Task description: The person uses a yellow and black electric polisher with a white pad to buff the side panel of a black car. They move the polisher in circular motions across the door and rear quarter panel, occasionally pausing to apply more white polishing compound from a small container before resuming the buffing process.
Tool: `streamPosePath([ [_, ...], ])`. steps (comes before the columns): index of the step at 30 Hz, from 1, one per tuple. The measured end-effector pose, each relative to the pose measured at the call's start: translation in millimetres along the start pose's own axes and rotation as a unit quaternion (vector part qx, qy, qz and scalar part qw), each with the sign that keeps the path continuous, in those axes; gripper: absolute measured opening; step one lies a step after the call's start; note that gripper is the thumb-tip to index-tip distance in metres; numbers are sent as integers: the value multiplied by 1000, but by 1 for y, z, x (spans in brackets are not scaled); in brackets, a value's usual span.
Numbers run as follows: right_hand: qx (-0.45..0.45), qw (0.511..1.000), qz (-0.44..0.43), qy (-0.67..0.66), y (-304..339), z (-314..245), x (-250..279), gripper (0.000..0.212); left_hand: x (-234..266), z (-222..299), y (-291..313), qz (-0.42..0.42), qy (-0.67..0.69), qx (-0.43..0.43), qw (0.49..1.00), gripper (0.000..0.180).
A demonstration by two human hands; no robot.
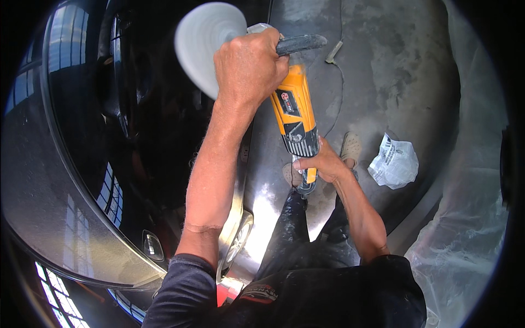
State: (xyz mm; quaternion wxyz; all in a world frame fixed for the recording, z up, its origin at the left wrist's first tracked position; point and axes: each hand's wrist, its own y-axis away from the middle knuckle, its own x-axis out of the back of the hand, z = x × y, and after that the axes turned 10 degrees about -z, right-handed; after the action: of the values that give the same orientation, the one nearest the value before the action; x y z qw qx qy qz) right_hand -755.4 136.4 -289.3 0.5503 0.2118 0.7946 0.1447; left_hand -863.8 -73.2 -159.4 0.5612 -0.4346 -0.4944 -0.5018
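A yellow and black power polisher [298, 106] is held out in front of me, its round white pad [205, 49] at the glossy black car side [158, 153]. The pad's surface looks smeared, and I cannot tell whether it presses on the panel. My left hand [249, 68] is closed over the polisher's front end, by the dark curved handle [303, 44]; its fingertips are mostly hidden. Lower down, my right hand [325, 161] wraps round the rear grip [310, 177], thumb across it.
A thin cord [342, 87] with a connector [333, 52] runs over the grey floor, right of the polisher. A crumpled white plastic bag [395, 163] lies beside my feet. Clear plastic sheeting [465, 257] hangs along the right. The car's wheel [239, 239] stands near my left elbow.
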Motion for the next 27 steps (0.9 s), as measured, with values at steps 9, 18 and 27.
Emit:
streamPosePath([
  [9, -54, 997, 20, 46, 30, 107, 14, 78, -15, 7, 96, -111, 27, 52, 992, 15],
  [18, -261, 955, -39, -132, 92, 196, -13, 90, -56, -5, 199, -334, 55, 130, 932, 18],
  [27, -75, 995, 33, -58, 2, 104, 28, 64, -70, -20, 65, -170, 4, 20, 985, 20],
])
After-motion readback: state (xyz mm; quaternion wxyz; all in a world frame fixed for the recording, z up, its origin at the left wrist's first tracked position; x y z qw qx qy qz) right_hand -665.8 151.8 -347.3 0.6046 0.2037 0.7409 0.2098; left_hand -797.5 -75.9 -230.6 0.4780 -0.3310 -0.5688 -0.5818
